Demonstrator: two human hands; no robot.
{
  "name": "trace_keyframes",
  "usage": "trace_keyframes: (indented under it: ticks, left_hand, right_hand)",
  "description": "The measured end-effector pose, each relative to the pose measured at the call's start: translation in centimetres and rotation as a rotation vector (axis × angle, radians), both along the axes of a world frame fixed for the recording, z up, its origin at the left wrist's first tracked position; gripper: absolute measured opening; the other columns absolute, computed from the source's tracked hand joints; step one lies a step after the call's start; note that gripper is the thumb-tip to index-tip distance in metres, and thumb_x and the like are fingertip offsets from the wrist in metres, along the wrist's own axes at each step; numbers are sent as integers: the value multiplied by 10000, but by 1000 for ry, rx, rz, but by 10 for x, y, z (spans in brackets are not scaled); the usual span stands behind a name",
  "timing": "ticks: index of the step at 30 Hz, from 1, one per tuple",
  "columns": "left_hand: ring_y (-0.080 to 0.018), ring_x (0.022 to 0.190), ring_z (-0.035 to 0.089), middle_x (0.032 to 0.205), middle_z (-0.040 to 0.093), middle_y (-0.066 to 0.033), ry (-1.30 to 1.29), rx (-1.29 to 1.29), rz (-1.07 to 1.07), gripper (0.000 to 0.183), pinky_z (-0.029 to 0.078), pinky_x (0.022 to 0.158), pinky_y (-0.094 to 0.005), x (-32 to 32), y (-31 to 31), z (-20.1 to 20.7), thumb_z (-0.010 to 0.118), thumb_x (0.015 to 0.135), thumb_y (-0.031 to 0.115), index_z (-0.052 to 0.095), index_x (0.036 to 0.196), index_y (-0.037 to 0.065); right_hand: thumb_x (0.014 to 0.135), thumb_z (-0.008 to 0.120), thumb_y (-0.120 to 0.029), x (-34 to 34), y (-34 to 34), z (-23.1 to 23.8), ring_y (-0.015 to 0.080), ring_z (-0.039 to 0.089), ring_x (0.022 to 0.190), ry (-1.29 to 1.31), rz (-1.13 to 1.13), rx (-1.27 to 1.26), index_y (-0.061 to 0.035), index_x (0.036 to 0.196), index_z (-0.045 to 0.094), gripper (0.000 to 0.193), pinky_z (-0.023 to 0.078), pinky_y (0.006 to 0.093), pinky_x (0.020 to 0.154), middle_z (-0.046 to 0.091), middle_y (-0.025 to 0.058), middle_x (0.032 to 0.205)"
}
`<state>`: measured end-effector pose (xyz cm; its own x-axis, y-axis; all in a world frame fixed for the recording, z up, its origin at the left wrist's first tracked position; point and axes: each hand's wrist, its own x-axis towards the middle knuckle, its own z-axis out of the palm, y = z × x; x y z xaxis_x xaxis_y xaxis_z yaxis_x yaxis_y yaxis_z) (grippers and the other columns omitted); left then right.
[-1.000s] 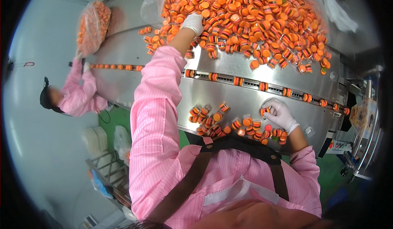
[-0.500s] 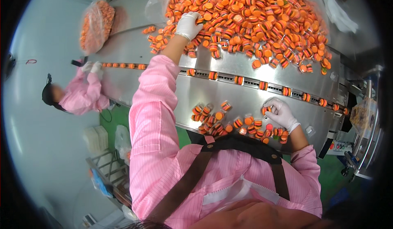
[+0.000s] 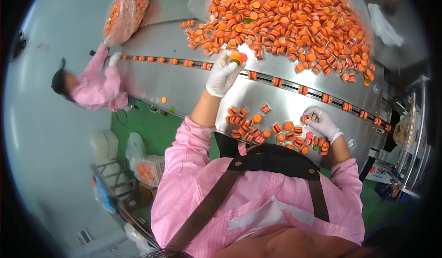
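Observation:
My gloved left hand point(image 3: 220, 77) is raised over the conveyor channel point(image 3: 287, 85), fingers closed on an orange, green and pink burger-shaped gummy candy point(image 3: 237, 57). To the right, low over the near side of the steel table, my gloved right hand point(image 3: 323, 123) pinches another burger-shaped candy point(image 3: 305, 119) between thumb and fingers. Below it lies a loose group of the same candies point(image 3: 287, 126), along with one pink piece point(image 3: 309, 135). Single burger candies point(image 3: 303, 90) sit spaced out along the channel. Across the far side spreads a large heap of candies point(image 3: 285, 18) on clear plastic.
At the far left a co-worker in pink point(image 3: 94, 90) reaches to the channel's end, near a bag of candies point(image 3: 127, 16). A metal machine frame point(image 3: 414, 138) stands at the right. The steel table point(image 3: 193, 90) borders a green floor point(image 3: 159, 124).
My left hand has come back from the heap toward me, now with a candy in its fingers. My right hand stays pinched on its candy. The co-worker's arm has lifted toward the bag.

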<state>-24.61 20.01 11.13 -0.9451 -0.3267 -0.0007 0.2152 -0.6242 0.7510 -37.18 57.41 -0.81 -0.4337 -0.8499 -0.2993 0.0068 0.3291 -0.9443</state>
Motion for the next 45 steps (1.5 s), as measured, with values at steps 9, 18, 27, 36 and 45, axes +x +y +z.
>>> trace_keyframes:
  ticks: [9, 18, 27, 36, 45]
  left_hand:
    - [-179, 1001, 581, 1092, 581, -58, -131, -76, -37, 248, 493, 857, -310, 81, 76, -30, 722, 803, 46, 571, 997, 83]
    - [-179, 963, 589, 1042, 549, -76, -307, -466, 78, 299, 536, 811, -310, 111, 108, -43, 746, 747, -39, 554, 963, 37]
    - [-335, 808, 579, 872, 570, -141, -306, -1408, 291, 217, 485, 712, -400, 91, 158, -13, 673, 694, 12, 573, 885, 31]
    - [-315, 860, 584, 934, 573, -127, -302, -1416, 94, 415, 489, 756, -397, 107, 156, -5, 702, 698, 46, 612, 1103, 62]
    - [-323, 900, 615, 996, 599, -153, -121, -1535, 15, 324, 506, 765, -389, 117, 148, -19, 670, 757, 78, 611, 1070, 22]
  right_hand:
    - [786, 689, -20, 6, -9, 19, 98, 486, 707, 202, 111, 100, -59, 988, 643, 211, 450, 245, 671, 520, 22, 919]
    - [807, 686, -94, 27, -23, 70, 199, 586, 950, 698, 54, 98, -61, 1201, 548, 419, 509, 310, 791, 509, 102, 1079]
    - [1008, 471, -284, 118, -89, 87, 180, 505, 1122, -134, 27, -215, -14, 1422, 309, 520, 386, 318, 1018, 494, 131, 1275]
    - [1013, 418, -195, 127, -97, 51, 112, 570, 909, -500, 9, -172, -16, 1274, 440, 317, 493, 242, 804, 562, 53, 1033]
    - [935, 448, -31, 135, -104, 61, 158, 547, 1106, -783, 12, -211, -18, 1288, 456, 353, 469, 292, 937, 551, 83, 1207]
